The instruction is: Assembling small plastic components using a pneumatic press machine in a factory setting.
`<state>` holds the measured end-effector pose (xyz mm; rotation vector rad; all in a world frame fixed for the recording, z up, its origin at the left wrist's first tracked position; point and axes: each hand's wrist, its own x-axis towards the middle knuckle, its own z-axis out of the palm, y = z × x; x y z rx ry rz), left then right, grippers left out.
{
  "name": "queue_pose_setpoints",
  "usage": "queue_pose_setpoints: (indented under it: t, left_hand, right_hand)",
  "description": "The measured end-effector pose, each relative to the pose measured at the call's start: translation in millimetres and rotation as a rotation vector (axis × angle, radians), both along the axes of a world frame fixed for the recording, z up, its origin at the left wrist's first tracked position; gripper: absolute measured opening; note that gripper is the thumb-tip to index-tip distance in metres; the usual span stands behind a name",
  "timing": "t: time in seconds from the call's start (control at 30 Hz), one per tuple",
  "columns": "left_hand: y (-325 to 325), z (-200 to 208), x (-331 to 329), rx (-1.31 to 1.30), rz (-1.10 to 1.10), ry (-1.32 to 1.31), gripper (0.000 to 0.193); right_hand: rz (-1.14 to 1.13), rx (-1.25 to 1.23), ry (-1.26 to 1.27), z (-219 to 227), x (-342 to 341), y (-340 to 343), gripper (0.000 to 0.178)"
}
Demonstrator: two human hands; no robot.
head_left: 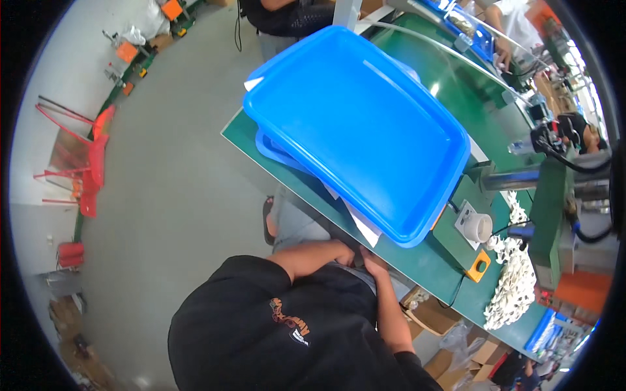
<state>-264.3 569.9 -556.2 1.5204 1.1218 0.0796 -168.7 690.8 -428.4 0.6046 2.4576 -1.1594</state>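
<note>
My left hand [342, 252] rests in my lap, just short of the table's near edge. Close beside it lies my right hand [373, 262], at the same edge. The fingers of both are too small and partly hidden to read, and no held object shows. Beyond them a large blue tray [365, 130] sits tilted on the green table [417, 264], with nothing in it. Under the tray, part of another blue tray [277, 148] and some white paper [362, 225] stick out.
Right of the tray stands a green bench machine [551, 225] with a yellow button box [479, 266] near its base. A pile of small white parts [512, 290] lies beside it. Cardboard boxes [433, 316] are below the table; red chairs [94, 166] stand left. Other people work across the table.
</note>
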Motion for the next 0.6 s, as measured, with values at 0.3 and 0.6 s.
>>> queue_pose_setpoints:
  t: [0.3, 0.6]
  left_hand:
    - [-13.0, 122.7, -33.8, -0.04, 0.484, 0.289, 0.049]
    - [-47.2, 149.7, -31.6, 0.005, 0.855, 0.073, 0.044]
  right_hand:
    - [-0.046, -0.005, 0.063, 58.3, -4.5, -39.8, 0.047]
    - [0.001, -0.341, 0.173, 210.6, -19.8, -89.8, 0.039]
